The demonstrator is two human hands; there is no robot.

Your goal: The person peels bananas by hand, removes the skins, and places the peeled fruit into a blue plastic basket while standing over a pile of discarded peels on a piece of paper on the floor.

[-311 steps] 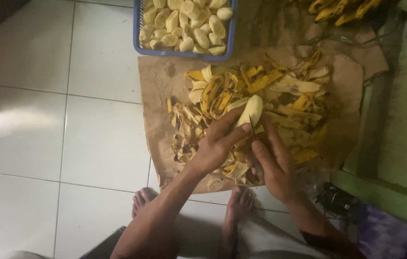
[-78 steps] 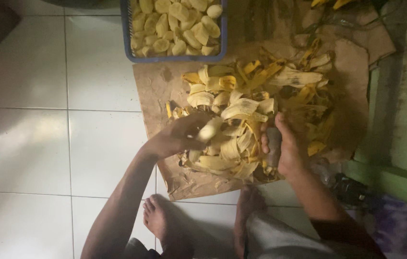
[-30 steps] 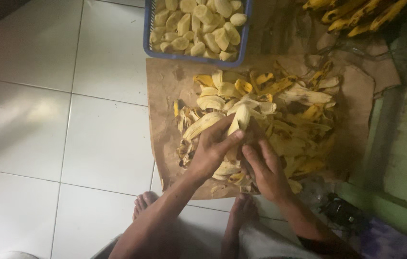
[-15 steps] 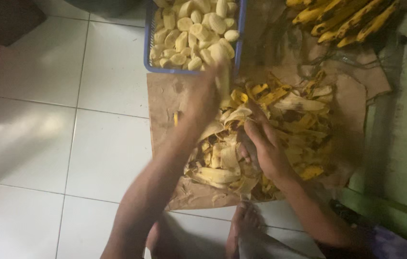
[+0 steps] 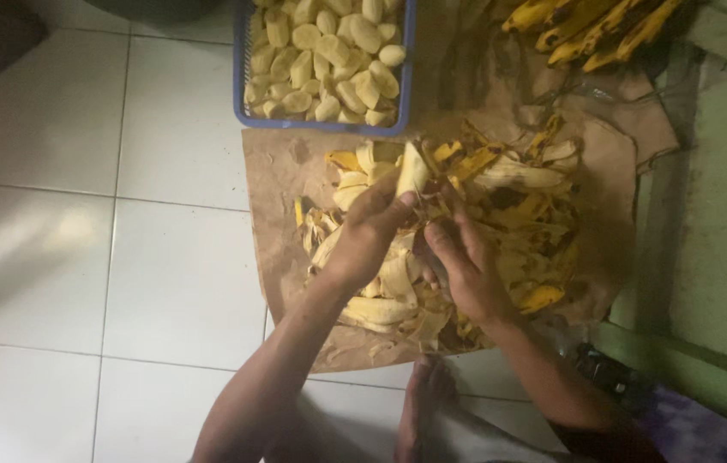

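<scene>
While the head view looks straight down, the left hand (image 5: 363, 240) holds a banana (image 5: 412, 170) — the fruit sticks up past the fingertips toward the top of the frame, its pale end clear of the grip and its lower part hidden inside the curled fingers. This grip is closed on the banana. The right hand (image 5: 466, 270) sits just beside the left one, fingers bent and pointing toward the base of the fruit; whether it clamps anything cannot be told, since the fingers are blurred and the space under them is dark. Both hands work above a pile of peels (image 5: 501, 197), yellow with dark spots, which lies on a sheet of brown paper (image 5: 273, 171) spread on the white tiled floor (image 5: 81, 214).

Beyond the paper, at the top edge, a blue basket (image 5: 239, 77) holds peeled pale bananas. To the upper right lies a bunch of unpeeled bananas (image 5: 586, 30). One bare foot (image 5: 419, 403) rests at the near edge of the paper, between the forearms.

Compared with half a second earlier, the left hand has drawn back from the basket edge to a position over the peels, and it now grips a fresh banana — before, the arm was stretched toward the basket. The right hand has kept its place over the pile. The basket sits slightly further left in the frame.
</scene>
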